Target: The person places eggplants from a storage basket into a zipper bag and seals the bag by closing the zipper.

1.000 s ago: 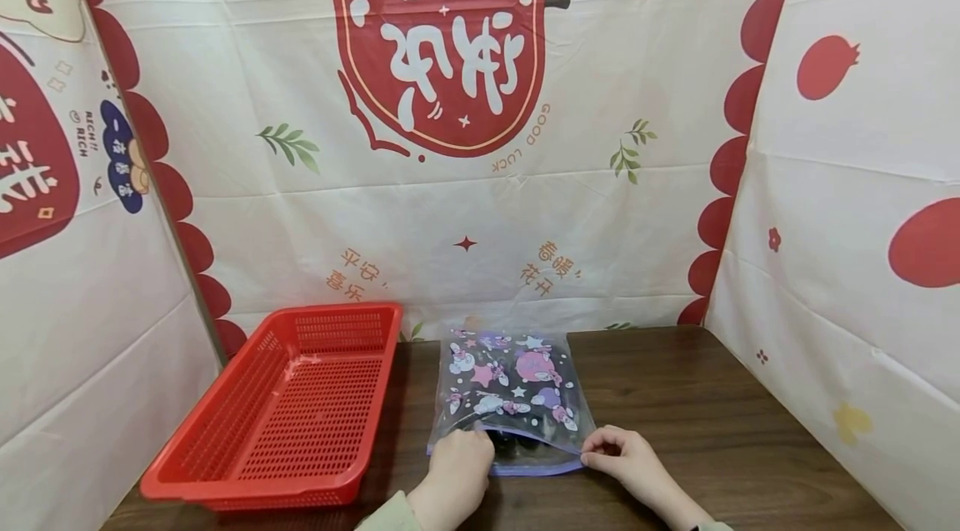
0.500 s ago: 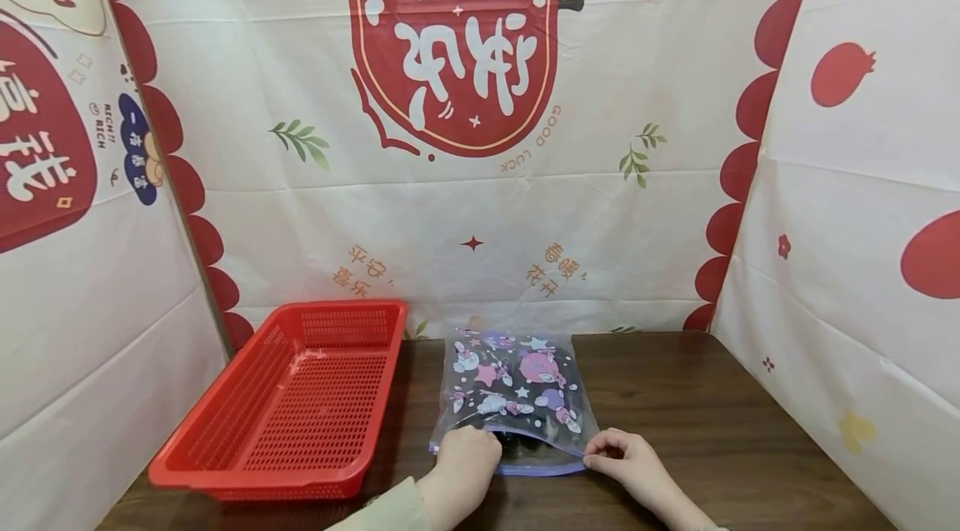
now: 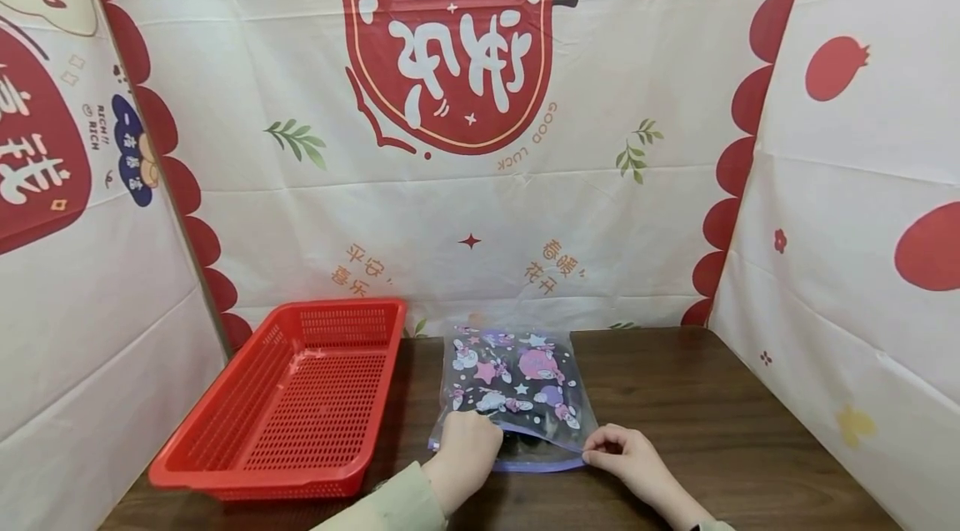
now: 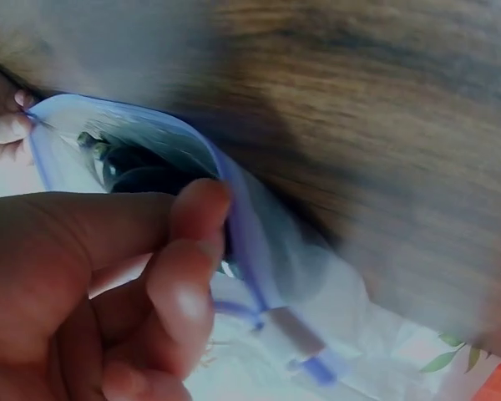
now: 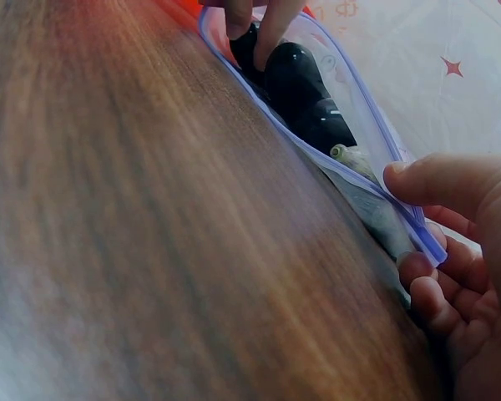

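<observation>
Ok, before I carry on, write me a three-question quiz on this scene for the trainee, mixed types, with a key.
1. Fill in: in the head view, the red basket stands to the ____ of the printed bag.

2. True or false: the left hand is resting inside the basket.

3. Multiple choice: what is the right hand pinching?
A) the basket's rim
B) a corner of the bag's mouth
C) the left sleeve

Key:
1. left
2. False: its fingers are in the bag's mouth, at the dark items.
3. B
</observation>
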The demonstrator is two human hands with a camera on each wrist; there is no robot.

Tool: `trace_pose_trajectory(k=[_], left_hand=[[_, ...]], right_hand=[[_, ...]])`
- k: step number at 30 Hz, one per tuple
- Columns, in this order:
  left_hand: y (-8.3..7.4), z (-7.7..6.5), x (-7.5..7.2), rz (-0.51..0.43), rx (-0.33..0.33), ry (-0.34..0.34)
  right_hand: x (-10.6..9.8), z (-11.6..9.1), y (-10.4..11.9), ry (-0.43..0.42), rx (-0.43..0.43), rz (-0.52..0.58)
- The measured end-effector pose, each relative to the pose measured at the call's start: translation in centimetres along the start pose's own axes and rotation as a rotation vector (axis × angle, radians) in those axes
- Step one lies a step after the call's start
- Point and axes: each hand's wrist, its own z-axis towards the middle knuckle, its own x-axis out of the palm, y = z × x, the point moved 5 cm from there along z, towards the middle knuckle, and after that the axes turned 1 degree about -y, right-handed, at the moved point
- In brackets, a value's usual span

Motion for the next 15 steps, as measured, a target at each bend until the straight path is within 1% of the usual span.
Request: trace_pose_trajectory(k=[1,4,7,8,11,14,15], left_hand=[[0.1,0.0,0.1,-0.001,0.009,-0.021],[0.3,0.0,0.4,-0.014,0.025,-0.028],[0.8,0.0,0.3,-0.061,0.034,0.0],[1.1,0.0,0.2,-0.089,0.03,0.025],[2.0,-0.3,-0.4,-0.197,0.014,0.062],[3.3,-0.8,-1.1,-0.326,-0.035,0.084],[3.7,-1.0,-1.4,-0.361,-0.057,0.079]], right_hand=[[0.0,0.0,0.0,0.0,-0.002,-0.001],[0.1,-0.1,0.1,-0.004,-0.009,-0.004],[0.1,-0.1,0.1,-0.007,-0.005,-0.005],[0.1,0.0,0.1,-0.008,0.0,-0.005],[-0.1,0.1,0.2,-0.001,0.023,-0.002],[-0.2,0.2,0.3,0.013,0.037,-0.002],[-0.3,0.2,0.4,0.016,0.038,-0.003]])
